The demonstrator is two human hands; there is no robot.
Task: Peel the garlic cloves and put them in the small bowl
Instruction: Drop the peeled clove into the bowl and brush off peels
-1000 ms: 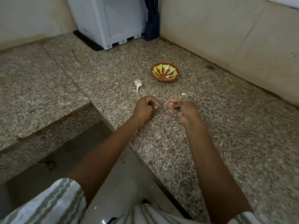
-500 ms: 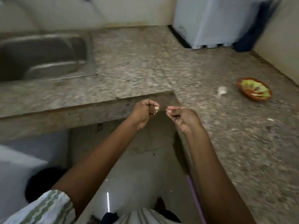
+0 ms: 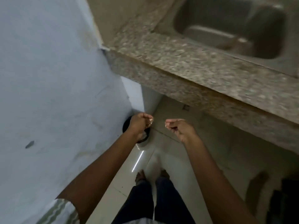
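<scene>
My left hand grips a small pale garlic clove between thumb and curled fingers. It hovers over a black round bin on the floor. A short gap to the right, my right hand pinches a tiny pale scrap of garlic peel at its fingertips. Both hands are held out over the floor, below the counter edge. The small bowl and the garlic bulb are out of view.
A speckled granite counter runs across the upper right with a steel sink set in it. A pale wall or cabinet side fills the left. My bare feet stand on glossy floor tiles. Dark objects sit at the lower right.
The view has swung left and down, away from the counter with the bowl and bulb. Both hands now hang over the floor and the bin, slightly further apart.
</scene>
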